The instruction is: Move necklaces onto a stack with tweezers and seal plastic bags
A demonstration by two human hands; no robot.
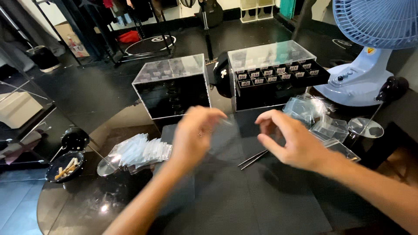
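My left hand (197, 135) hovers over a dark mat (244, 196), blurred by motion, its fingers pinched on what looks like a small clear plastic bag (226, 123). My right hand (289, 139) is close beside it, fingers curled and apart, thumb and forefinger near the bag's right edge; whether it touches the bag is unclear. A pair of metal tweezers (253, 159) lies on the mat just under my right hand.
Two clear acrylic drawer boxes (172, 87) (272, 72) stand behind the mat, the right one with an open drawer of labelled compartments. A pile of small plastic bags (141, 150) lies left, more clear bags (311, 111) right. A blue fan (370, 52) stands far right; an ashtray (64, 167) far left.
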